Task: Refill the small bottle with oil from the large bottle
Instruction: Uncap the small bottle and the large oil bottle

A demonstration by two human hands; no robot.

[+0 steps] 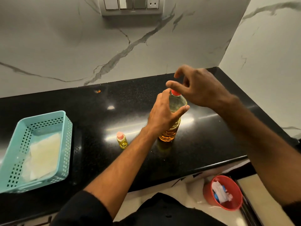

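Tall clear plastic oil bottle (171, 121) upright on black counter (211, 136), shoulder gripped by left hand (162, 115), red cap (175, 92) just under loosely curled, empty right-hand fingers (175, 85), small pink-capped oil bottle (121, 140) at eight o'clock, untouched.

White marble-veined walls (65, 46), switch panel (132, 5), glossy black countertop (114, 101), pale floor (187, 186)

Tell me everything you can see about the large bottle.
The large bottle is clear, ribbed plastic, filled nearly to the neck with golden oil. It stands upright on the black counter, right of the small bottle and apart from it. Its red cap is still on. The left hand grips its upper body; the right hand hovers just above the cap, fingers spread, whether touching it is unclear.
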